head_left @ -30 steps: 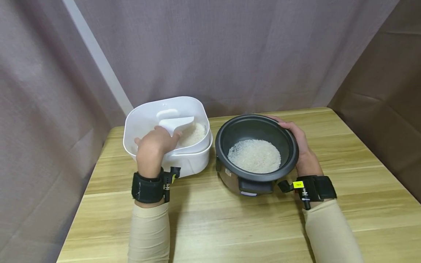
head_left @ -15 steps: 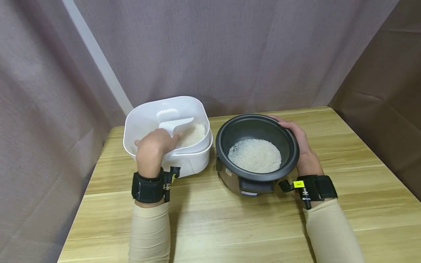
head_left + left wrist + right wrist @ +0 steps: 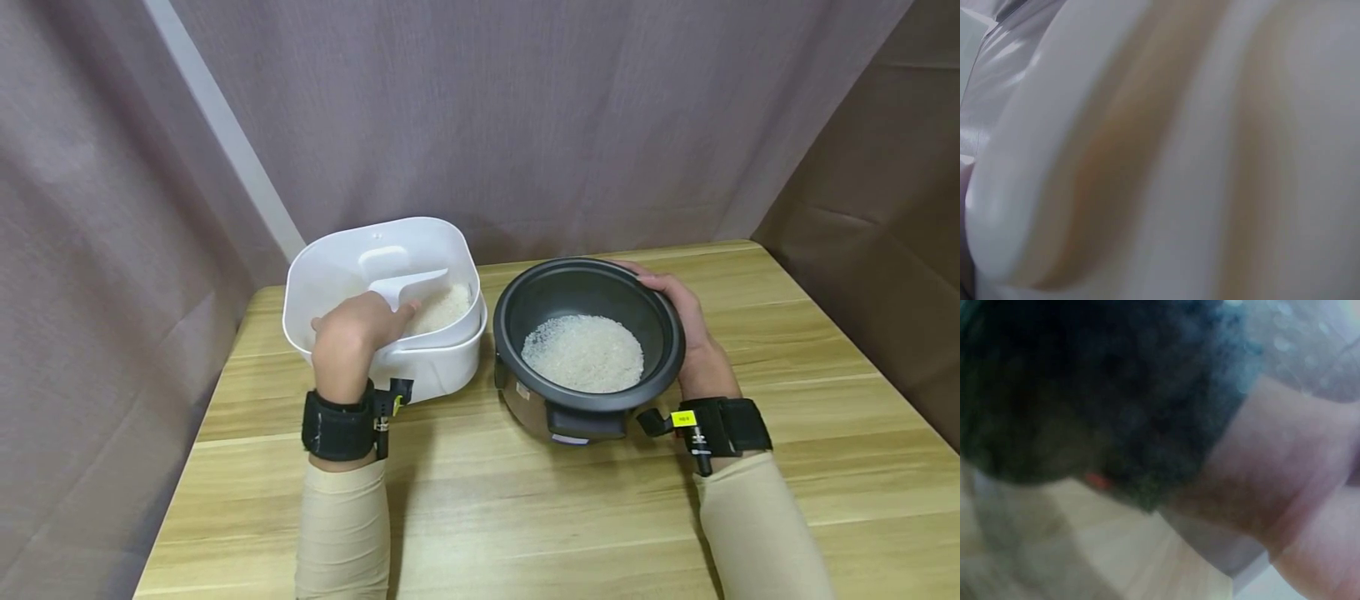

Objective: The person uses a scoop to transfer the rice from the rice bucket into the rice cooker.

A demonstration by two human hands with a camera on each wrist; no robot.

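Barely changed from a second ago: white scoop (image 3: 408,287) tipped slightly further right inside the white container (image 3: 330,267), both hands in the same places. Left hand (image 3: 352,333) curled round the scoop's handle, over the container's near rim; scoop's bowl just beyond the fingers, above the rice (image 3: 442,307) heaped in the right part of the container. Right hand (image 3: 686,325) cupped against the far-right side of the black pot (image 3: 588,287), fingers wrapped on its rim, a layer of rice inside. Container and pot side by side on the wooden desk (image 3: 525,500), nearly touching. Small yellow tag (image 3: 681,419) on the right wrist strap, writing too small to read. Wrist views blurred.
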